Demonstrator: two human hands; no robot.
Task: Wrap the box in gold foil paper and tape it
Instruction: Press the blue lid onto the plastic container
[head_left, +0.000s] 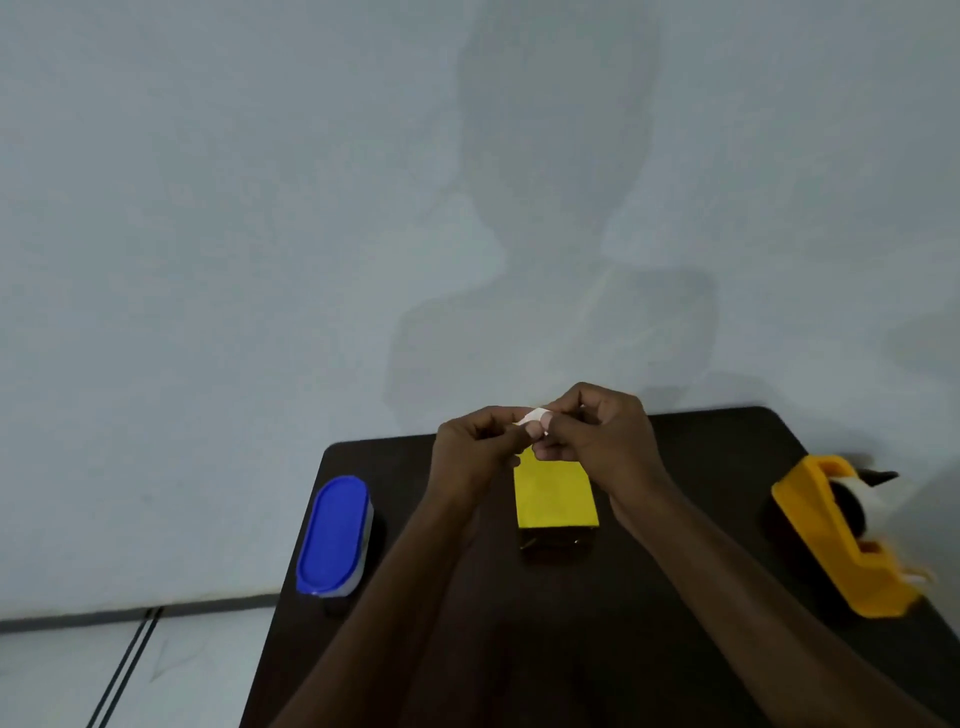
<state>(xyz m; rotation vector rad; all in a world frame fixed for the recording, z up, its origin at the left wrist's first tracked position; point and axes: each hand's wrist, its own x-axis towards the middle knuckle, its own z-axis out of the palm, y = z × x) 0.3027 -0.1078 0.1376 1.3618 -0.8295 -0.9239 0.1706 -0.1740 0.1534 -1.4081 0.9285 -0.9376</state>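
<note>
Left hand (475, 441) and right hand (597, 431) both pinch a tape strip (535, 417) — held above the gold-wrapped box (555, 496). Yellow tape dispenser (826, 540) sits well right.

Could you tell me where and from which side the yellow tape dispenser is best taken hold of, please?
Probably grip the yellow tape dispenser across its two flat side walls at the tall middle, coming down from above. It stands upright near the right edge of the dark table, nothing crowds it, and the right hand is nearer. Keep fingers clear of the low near end, where a loose tape end sticks out.
</note>
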